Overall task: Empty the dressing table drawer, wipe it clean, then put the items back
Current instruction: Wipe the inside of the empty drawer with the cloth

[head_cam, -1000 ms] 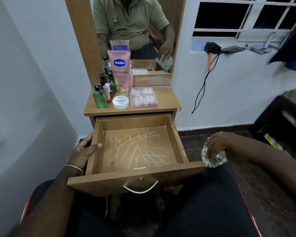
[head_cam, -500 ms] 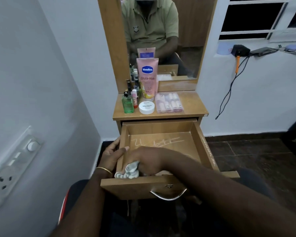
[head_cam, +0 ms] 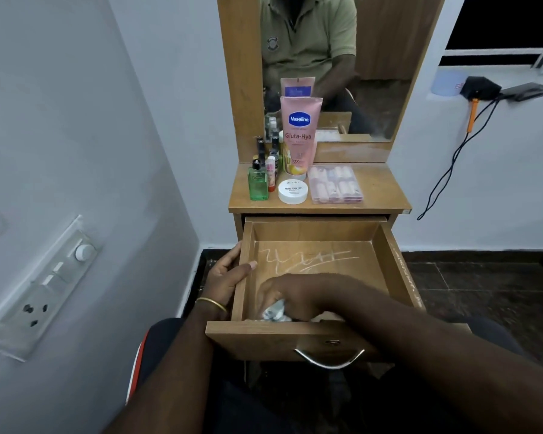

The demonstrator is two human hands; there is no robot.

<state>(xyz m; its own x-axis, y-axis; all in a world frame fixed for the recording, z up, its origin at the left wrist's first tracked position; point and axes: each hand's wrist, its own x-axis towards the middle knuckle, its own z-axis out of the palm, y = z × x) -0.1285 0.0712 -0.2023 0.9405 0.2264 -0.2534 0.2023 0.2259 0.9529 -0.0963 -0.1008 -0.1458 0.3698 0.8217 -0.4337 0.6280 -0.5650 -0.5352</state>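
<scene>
Drawer (head_cam: 395, 264) is pulled out from under the worktop (head_cam: 380, 195), nothing in it but the cloth and white chalk-like scribbles (head_cam: 308, 256) on the floor toward the back. Right hand (head_cam: 298, 297) is inside the drawer at the front-left, fingers curled down over a crumpled pale cloth (head_cam: 275, 310), pressing it onto the drawer floor just behind the front panel; grip is closed around the cloth. Left hand (head_cam: 228, 277) is on the drawer's left wall, thumb hooked over the top edge into the drawer, fingers outside the wall, so that grip clamps the wall. Gold bangle (head_cam: 212, 303) on the left wrist. Metal handle (head_cam: 328, 358) on the drawer front, below the right forearm. The emptied items stand on the worktop behind the drawer: green bottle (head_cam: 257, 184) at the left, pink tube (head_cam: 300, 136) upright against the mirror (head_cam: 383, 89), white round jar (head_cam: 292, 191) in front of the tube, clear flat box (head_cam: 336, 184) of pale pieces to the jar's right, a few small dark bottles (head_cam: 273, 150) behind the green one. Switch panel (head_cam: 41, 289) on the wall left of the drawer.
</scene>
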